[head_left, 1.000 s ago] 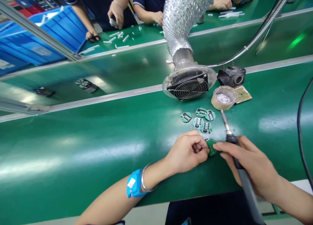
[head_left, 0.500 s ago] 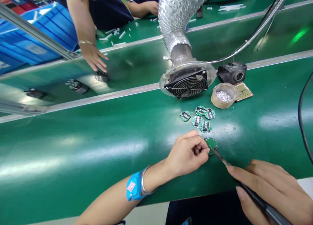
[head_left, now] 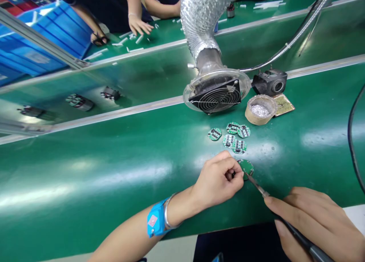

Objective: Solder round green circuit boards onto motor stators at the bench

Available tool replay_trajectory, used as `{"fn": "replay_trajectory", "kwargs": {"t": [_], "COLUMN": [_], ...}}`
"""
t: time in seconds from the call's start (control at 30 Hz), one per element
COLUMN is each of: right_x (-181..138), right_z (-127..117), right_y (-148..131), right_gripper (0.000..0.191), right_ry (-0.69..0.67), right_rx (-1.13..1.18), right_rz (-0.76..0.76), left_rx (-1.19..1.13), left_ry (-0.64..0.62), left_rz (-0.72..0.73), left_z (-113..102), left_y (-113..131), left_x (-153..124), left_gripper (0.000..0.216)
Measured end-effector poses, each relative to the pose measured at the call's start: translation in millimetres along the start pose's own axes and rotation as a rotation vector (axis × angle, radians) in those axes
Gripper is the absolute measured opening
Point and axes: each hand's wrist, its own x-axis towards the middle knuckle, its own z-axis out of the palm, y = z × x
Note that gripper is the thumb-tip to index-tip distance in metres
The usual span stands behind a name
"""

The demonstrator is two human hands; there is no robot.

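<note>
A round green circuit board (head_left: 246,167) lies on the green bench in front of me. My left hand (head_left: 221,176) is closed in a pinch at the board's left edge; the fingers hide part of it and anything small between them. My right hand (head_left: 316,220) grips a soldering iron (head_left: 296,231) by its black handle. The iron's tip meets the board close to my left fingertips. Just beyond lie several loose round circuit boards (head_left: 239,146), chips facing up, some overlapping. A blue strap (head_left: 156,219) and a metal bangle circle my left wrist.
A fume hood with a fan (head_left: 218,96) hangs over the bench on a silver duct (head_left: 202,22). To its right stand a round tub (head_left: 261,110), a flat tray (head_left: 283,104) and a black iron holder (head_left: 269,82). Battery packs (head_left: 80,102) sit on the belt; co-workers' hands (head_left: 139,25) are beyond.
A co-worker's hand has left the battery pack on the belt and drawn back to the far bench. The packs have shifted left. My hands hold nearly the same place.
</note>
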Motion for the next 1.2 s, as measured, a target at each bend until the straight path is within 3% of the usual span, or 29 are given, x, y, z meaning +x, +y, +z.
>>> {"fn": "replay_trajectory", "kwargs": {"t": [0.2, 0.33, 0.53, 0.63, 0.77, 0.83, 0.93, 1.07, 1.2], "right_x": [4, 17, 16, 14, 13, 14, 15, 16, 18], "right_z": [11, 35, 54, 52, 49, 49, 54, 60, 58], "right_y": [11, 29, 41, 41, 40, 40, 39, 39, 35], "right_gripper": [0.039, 0.034, 0.03, 0.03, 0.034, 0.034, 0.033, 0.036, 0.039], "right_ry": [0.13, 0.045, 0.041, 0.037, 0.018, 0.025, 0.086, 0.169, 0.222], "right_rx": [0.013, 0.136, 0.205, 0.206, 0.226, 0.234, 0.214, 0.166, 0.229], "right_rz": [0.03, 0.037, 0.037, 0.04, 0.044, 0.041, 0.02, -0.054, -0.036], "left_rx": [0.013, 0.024, 0.058, 0.059, 0.123, 0.132, -0.005, -0.198, -0.136], "left_ry": [-0.015, -0.054, -0.226, -0.27, -0.362, -0.372, -0.322, -0.252, -0.228], "left_rz": [-0.009, 0.015, 0.275, 0.321, 0.413, 0.438, 0.388, 0.167, 0.036], "left_z": [1, -8, -40, -42, -40, -40, -39, -29, -19], "left_y": [3, 2, -15, -24, -32, -35, -37, -27, -7], "left_x": [0, 2, -1, -5, -6, -4, -1, 2, 2], "left_gripper": [0.009, 0.007, 0.016, 0.009, 0.026, 0.024, 0.012, 0.008, 0.01]}}
